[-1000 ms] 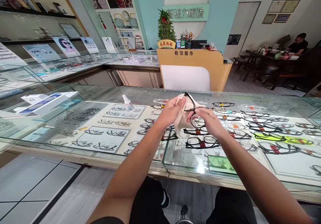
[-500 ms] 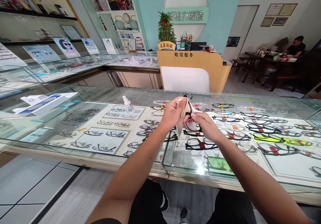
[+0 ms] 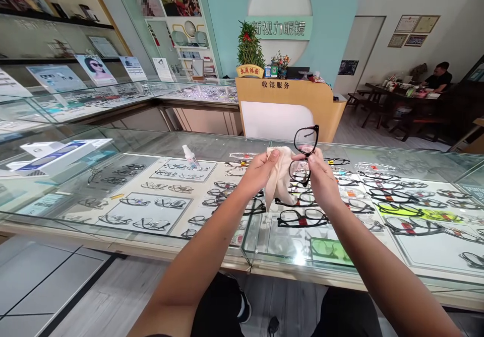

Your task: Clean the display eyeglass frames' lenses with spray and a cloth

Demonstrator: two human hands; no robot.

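My left hand (image 3: 260,171) is closed on a pale cleaning cloth (image 3: 280,178), which hangs down in folds from the fingers. Beside it, my right hand (image 3: 320,178) pinches a pair of black-framed eyeglasses (image 3: 306,140) near the bridge. The glasses are turned upright, one lens above the other, and the lower lens is close to the cloth. Whether cloth and lens touch, I cannot tell. Both hands are above the glass display counter (image 3: 212,143). A white spray bottle (image 3: 191,157) stands on the counter to the left of my left hand.
Under the counter glass lie several rows of eyeglasses (image 3: 302,218). White and blue boxes (image 3: 62,156) sit at the left end. A wooden cashier desk (image 3: 328,108) with a plant (image 3: 250,47) stands beyond. A person (image 3: 438,79) sits at a table at the far right.
The glasses have come out of the cloth and swung upright in my right hand, which moved slightly right and up. The cloth now hangs looser from my left hand.
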